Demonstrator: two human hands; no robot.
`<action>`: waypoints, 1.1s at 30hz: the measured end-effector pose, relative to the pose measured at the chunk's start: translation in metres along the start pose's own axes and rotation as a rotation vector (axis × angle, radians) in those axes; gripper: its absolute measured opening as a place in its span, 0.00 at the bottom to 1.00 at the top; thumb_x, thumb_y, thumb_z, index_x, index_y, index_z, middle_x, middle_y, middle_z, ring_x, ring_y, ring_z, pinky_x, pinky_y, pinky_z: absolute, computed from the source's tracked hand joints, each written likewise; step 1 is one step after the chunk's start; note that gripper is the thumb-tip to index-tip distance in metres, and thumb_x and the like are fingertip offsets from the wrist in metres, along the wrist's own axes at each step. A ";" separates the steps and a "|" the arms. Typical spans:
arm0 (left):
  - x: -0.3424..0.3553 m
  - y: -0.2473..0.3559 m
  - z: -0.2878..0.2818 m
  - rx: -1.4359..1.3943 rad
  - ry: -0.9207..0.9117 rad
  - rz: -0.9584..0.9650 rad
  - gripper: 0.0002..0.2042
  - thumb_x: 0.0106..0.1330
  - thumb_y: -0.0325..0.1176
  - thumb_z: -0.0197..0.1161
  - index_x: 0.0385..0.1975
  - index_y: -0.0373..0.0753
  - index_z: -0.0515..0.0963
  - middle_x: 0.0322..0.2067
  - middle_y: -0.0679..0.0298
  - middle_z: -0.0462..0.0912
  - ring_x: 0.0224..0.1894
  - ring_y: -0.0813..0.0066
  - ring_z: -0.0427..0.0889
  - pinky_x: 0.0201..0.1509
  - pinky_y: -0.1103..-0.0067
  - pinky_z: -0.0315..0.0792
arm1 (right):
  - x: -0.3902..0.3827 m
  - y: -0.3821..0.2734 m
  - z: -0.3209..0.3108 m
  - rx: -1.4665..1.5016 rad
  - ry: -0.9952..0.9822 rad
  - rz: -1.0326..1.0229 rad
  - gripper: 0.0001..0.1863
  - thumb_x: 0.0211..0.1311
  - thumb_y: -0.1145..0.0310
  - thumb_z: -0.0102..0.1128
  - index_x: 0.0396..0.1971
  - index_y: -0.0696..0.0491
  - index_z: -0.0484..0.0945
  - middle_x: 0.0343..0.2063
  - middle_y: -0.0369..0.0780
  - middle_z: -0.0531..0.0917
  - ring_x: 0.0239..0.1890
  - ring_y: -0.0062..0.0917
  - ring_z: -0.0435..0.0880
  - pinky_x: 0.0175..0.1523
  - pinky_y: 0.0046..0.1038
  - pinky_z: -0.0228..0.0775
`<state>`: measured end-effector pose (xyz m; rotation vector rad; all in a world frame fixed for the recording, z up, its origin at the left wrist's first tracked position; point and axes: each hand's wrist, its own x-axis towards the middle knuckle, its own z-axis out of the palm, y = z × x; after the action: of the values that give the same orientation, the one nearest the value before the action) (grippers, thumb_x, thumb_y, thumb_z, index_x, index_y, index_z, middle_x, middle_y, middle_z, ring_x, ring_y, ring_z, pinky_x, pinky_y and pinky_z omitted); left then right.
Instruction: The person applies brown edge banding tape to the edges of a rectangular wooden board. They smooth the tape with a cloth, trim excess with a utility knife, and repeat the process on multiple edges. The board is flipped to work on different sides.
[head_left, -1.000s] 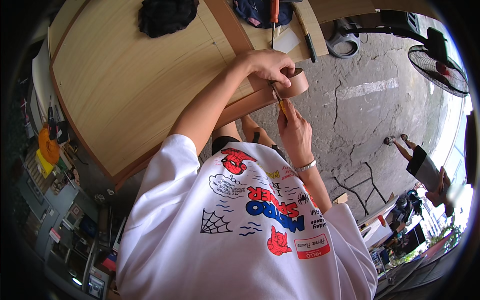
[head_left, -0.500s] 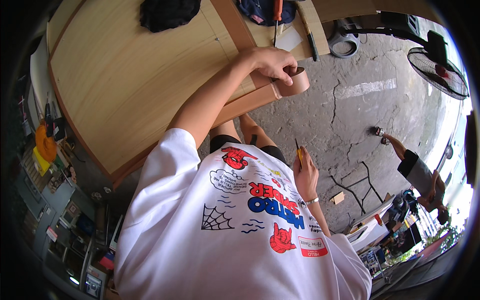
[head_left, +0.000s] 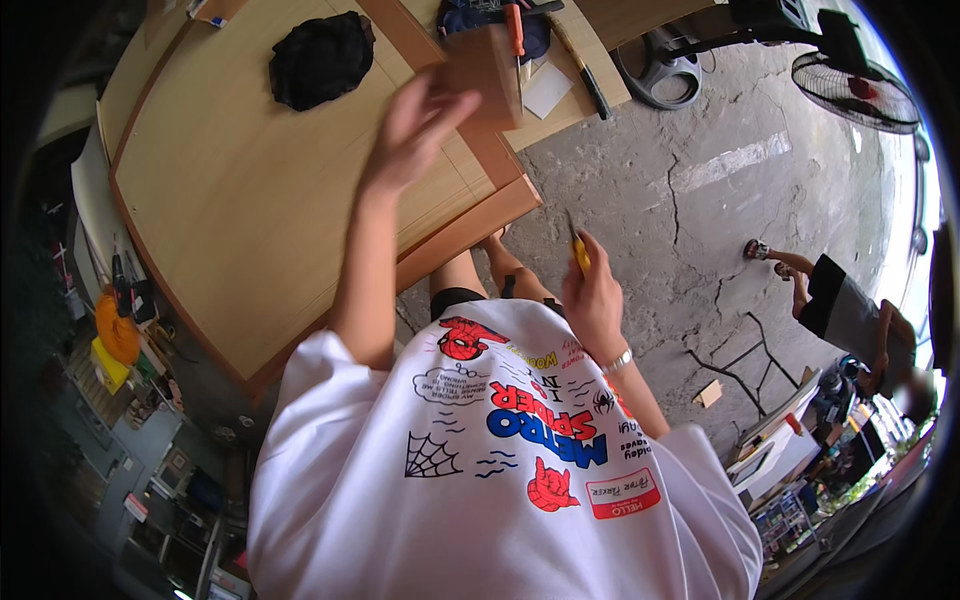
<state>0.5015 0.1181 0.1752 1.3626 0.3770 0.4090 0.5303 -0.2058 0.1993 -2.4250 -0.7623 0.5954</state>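
Observation:
My left hand (head_left: 412,135), blurred by motion, is above the large wooden panel (head_left: 240,190). Its fingers are against a roll of brown tape (head_left: 492,85), also smeared; part of the grip is hidden. A brown tape strip (head_left: 470,232) runs along the panel's near edge and ends at the right corner. Lower down to the right, my right hand (head_left: 596,295) is closed around a yellow utility knife (head_left: 580,252), blade pointing away from me and over the floor.
Black cloth (head_left: 322,60) lies on the panel. An orange-handled screwdriver (head_left: 515,32), a dark-handled tool (head_left: 588,82) and a white card (head_left: 547,92) are at the far right corner. A standing fan (head_left: 855,90), metal frame (head_left: 745,360) and another person (head_left: 850,310) are to the right.
The tape roll has left the panel's right corner and moved up and left with my left hand. The strip now ends there, apart from the roll. My right hand has risen with the knife.

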 end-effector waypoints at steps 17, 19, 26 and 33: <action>-0.195 0.067 -0.098 1.528 0.396 0.024 0.17 0.67 0.34 0.68 0.54 0.39 0.78 0.49 0.56 0.82 0.53 0.55 0.80 0.62 0.62 0.70 | 0.065 -0.043 0.066 0.757 0.331 0.159 0.06 0.73 0.72 0.60 0.37 0.59 0.76 0.24 0.39 0.82 0.25 0.22 0.79 0.32 0.26 0.74; -0.187 0.043 -0.050 1.052 0.249 -0.135 0.19 0.66 0.36 0.70 0.54 0.38 0.78 0.50 0.53 0.83 0.52 0.52 0.81 0.61 0.62 0.71 | 0.048 -0.012 0.068 0.878 0.197 0.443 0.09 0.75 0.68 0.60 0.38 0.60 0.76 0.28 0.38 0.85 0.27 0.17 0.81 0.32 0.23 0.74; -0.126 -0.020 0.058 1.143 0.100 -0.034 0.14 0.64 0.36 0.70 0.46 0.40 0.78 0.40 0.59 0.82 0.47 0.56 0.80 0.53 0.61 0.70 | 0.043 0.009 0.109 0.994 -0.084 0.322 0.13 0.75 0.64 0.61 0.39 0.61 0.80 0.32 0.39 0.89 0.31 0.20 0.88 0.36 0.23 0.81; -0.128 -0.018 0.074 1.293 -0.023 0.147 0.05 0.66 0.32 0.66 0.32 0.43 0.76 0.33 0.65 0.80 0.42 0.64 0.80 0.47 0.64 0.69 | 0.048 0.016 0.121 1.043 -0.075 0.343 0.13 0.73 0.66 0.61 0.38 0.63 0.80 0.31 0.40 0.89 0.31 0.21 0.88 0.37 0.23 0.81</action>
<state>0.4271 -0.0105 0.1732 2.6604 0.5537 0.2475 0.5065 -0.1453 0.0854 -1.5443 0.0126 0.9237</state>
